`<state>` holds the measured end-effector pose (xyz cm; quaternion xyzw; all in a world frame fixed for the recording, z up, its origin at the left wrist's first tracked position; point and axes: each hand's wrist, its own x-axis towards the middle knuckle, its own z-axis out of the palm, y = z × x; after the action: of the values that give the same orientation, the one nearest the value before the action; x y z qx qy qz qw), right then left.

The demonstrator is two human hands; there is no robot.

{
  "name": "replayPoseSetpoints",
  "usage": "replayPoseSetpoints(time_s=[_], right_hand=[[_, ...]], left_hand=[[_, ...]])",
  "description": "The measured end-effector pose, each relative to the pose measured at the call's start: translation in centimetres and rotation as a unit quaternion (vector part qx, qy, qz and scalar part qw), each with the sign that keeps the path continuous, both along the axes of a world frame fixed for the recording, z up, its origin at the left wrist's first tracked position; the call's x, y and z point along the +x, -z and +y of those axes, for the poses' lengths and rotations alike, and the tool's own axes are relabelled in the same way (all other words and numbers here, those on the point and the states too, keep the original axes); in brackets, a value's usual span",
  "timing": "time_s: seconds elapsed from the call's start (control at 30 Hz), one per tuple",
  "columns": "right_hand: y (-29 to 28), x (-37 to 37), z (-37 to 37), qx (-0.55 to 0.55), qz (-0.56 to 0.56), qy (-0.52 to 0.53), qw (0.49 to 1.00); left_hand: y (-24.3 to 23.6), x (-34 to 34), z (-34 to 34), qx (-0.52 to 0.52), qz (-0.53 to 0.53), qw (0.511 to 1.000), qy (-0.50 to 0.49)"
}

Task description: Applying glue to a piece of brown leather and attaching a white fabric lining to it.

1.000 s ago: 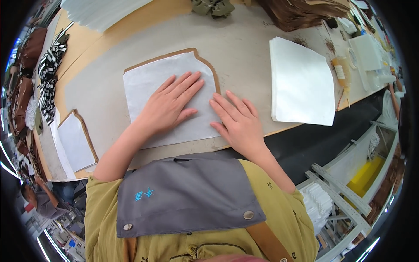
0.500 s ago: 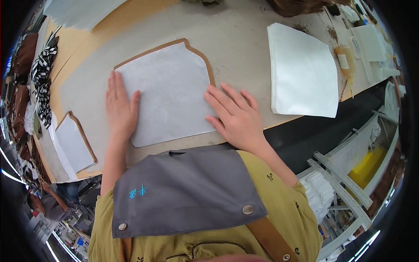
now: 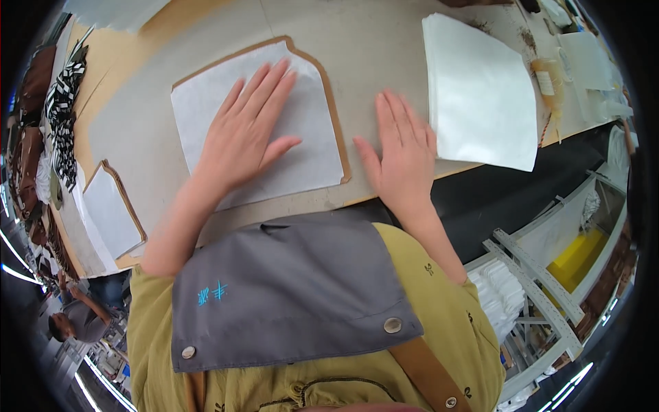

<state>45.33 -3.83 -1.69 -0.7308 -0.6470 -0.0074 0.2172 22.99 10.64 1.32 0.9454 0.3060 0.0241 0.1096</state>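
A white sheet [image 3: 310, 147] lies on a brown panel [image 3: 332, 103], whose brown rim shows along the far and right sides. My left hand [image 3: 248, 134] rests over the middle of that white sheet, flat, thumb out and fingers pointing away. Off the panel's right side, my right hand [image 3: 406, 154] is over the table with fingers extended and thumb apart, slightly blurred. Its outer edge is close to a stack of white sheets [image 3: 484, 96]; whether they touch I cannot tell. Neither hand holds anything.
At the left lies a smaller white-topped brown stack [image 3: 110, 216]. Black-and-white strips [image 3: 65, 127] are heaped along the left side of the table [image 3: 144, 144]. An amber bottle [image 3: 547, 86] stands at the right. Below the table's right edge is a metal rack [image 3: 542, 281]. A person [image 3: 82, 319] is at lower left.
My left hand has gone from the panel's left edge to the middle of the white sheet. My right hand has left the panel's right edge and moved right, toward the white stack.
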Motion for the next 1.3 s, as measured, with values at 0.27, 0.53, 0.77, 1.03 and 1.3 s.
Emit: replayPoseSetpoints(time_s=[0.27, 0.53, 0.77, 1.03, 1.3], right_hand=[[0.5, 0.9, -0.1, 0.086, 0.068, 0.004, 0.994], [0.7, 0.8, -0.2, 0.132, 0.118, -0.002, 0.984], [0.4, 0.4, -0.1, 0.123, 0.098, -0.011, 0.988], [-0.4, 0.0, -0.7, 0.099, 0.088, -0.008, 0.991], [-0.2, -0.1, -0.5, 0.075, 0.056, -0.001, 0.996]], left_hand=[[1.5, 1.9, 1.9, 0.036, 0.007, 0.994, 0.103], [0.7, 0.7, -0.4, -0.001, 0.044, 0.966, 0.256], [1.1, -1.4, -4.4, -0.085, 0.008, 0.947, 0.311], [0.5, -5.3, -1.7, -0.007, -0.023, 0.999, -0.049], [0.1, -10.5, 6.9, -0.026, -0.082, 0.946, -0.311]])
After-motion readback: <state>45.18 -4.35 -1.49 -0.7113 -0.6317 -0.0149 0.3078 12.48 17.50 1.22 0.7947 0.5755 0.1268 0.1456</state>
